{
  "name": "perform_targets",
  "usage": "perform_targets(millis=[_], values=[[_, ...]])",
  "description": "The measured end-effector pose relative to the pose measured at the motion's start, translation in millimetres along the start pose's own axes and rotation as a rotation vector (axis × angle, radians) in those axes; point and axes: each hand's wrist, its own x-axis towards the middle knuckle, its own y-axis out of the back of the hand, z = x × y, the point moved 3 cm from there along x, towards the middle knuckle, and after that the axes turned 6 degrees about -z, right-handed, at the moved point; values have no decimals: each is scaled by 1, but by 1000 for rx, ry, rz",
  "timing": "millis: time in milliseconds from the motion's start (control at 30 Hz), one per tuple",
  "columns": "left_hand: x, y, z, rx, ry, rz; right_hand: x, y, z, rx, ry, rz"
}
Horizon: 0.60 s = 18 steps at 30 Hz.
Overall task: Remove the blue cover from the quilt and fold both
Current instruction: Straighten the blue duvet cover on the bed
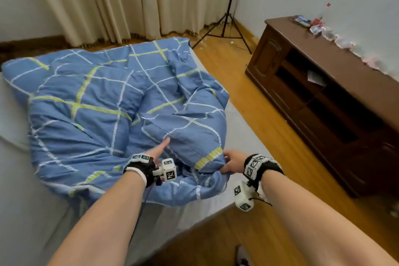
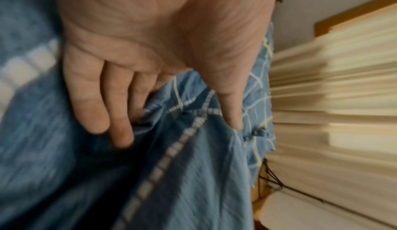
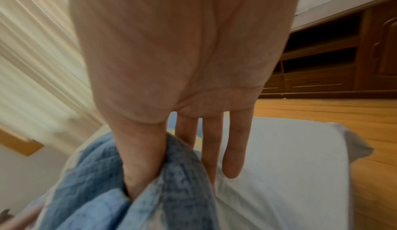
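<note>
The blue checked cover (image 1: pixel 97 103) lies bunched on the bed with the quilt hidden inside it. My left hand (image 1: pixel 157 150) reaches forward with straight fingers into a fold near the cover's front edge. In the left wrist view the left hand (image 2: pixel 176 128) has its fingers (image 2: pixel 94 108) spread and touching the cover (image 2: pixel 193 174), with nothing gripped. My right hand (image 1: pixel 229 163) grips the cover's near right corner by a yellow stripe. In the right wrist view the right hand (image 3: pixel 167 170) pinches the blue fabric (image 3: pixel 96 191) between thumb and fingers.
The bed's pale sheet (image 1: pixel 244 136) shows to the right of the cover. A brown wooden cabinet (image 1: pixel 323 97) stands along the right wall across a strip of wood floor (image 1: pixel 226 67). A black tripod (image 1: pixel 224 28) and cream curtains (image 1: pixel 108 0) are behind the bed.
</note>
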Motion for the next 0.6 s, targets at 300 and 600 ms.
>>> perform_targets(millis=[300, 600], values=[[-72, -229, 30, 82, -311, 344, -42, 36, 120, -84, 184, -143], [-127, -403, 44, 769, -798, -7, -112, 180, 154, 530, 207, 343]])
